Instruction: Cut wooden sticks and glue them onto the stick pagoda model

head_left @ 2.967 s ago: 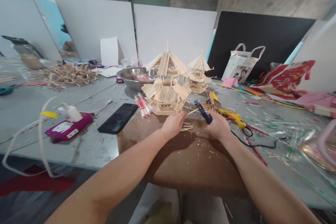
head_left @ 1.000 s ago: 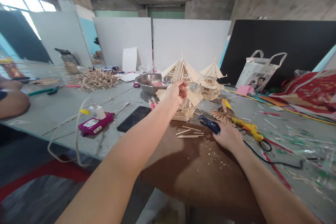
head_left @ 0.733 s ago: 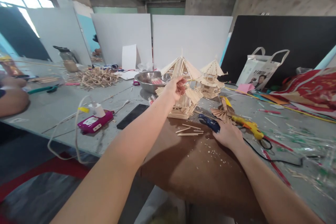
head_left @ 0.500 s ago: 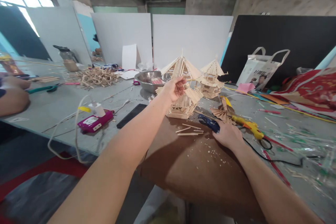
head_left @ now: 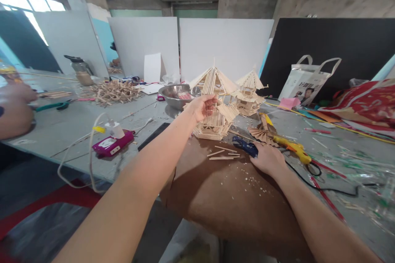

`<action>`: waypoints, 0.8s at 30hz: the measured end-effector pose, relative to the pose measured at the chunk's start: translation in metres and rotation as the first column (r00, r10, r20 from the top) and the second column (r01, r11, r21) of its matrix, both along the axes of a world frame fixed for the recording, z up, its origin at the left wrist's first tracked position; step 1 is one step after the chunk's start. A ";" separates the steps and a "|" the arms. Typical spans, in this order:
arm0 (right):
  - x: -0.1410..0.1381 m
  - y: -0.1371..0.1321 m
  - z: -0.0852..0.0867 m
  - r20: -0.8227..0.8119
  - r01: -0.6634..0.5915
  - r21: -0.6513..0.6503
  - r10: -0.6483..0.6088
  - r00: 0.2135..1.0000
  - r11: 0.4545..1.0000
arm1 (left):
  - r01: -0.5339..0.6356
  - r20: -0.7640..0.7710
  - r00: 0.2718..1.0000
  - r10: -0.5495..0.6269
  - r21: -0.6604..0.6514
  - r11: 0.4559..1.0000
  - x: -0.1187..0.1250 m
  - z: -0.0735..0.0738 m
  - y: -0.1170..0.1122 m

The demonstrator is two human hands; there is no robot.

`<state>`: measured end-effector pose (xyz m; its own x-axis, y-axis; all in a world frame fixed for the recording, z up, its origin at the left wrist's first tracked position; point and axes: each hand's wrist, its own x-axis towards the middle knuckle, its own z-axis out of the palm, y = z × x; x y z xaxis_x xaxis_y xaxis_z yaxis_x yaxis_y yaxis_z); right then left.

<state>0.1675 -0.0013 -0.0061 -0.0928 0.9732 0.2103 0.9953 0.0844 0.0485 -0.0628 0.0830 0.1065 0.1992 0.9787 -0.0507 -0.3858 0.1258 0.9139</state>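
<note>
My left hand reaches out over the front stick model, a small pavilion-like frame of pale wooden sticks. Its fingers are curled together at the upper part of the model; whatever lies between them is too small or hidden. Low on the right, my right hand is closed around the handle end of dark blue pliers, which rest by the brown board. Several short cut sticks lie on the board between both hands. Behind the front model rises a larger pointed stick roof.
A second stick pavilion stands back right. Near my right hand lie a yellow glue gun and folded brown paper. A metal bowl, stick pile and purple power strip are leftward. Another person's arm rests far left.
My left hand has shifted slightly left and down, and its fingers have curled in more. My right hand stays on the pliers.
</note>
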 end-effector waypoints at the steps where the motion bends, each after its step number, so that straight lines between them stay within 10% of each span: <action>1: 0.000 0.000 0.000 -0.001 -0.003 0.001 0.003 1.000 1.000 | -0.002 -0.003 1.000 0.002 0.003 1.000 0.000 0.000 0.000; 24: -0.001 -0.001 0.001 0.007 0.016 -0.027 -0.016 1.000 1.000 | -0.041 0.001 0.999 0.041 0.005 0.999 0.005 0.008 0.005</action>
<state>0.1667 -0.0025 -0.0047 -0.0785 0.9799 0.1834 0.9962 0.0700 0.0528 -0.0578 0.0877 0.1148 0.1585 0.9863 -0.0452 -0.3912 0.1048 0.9143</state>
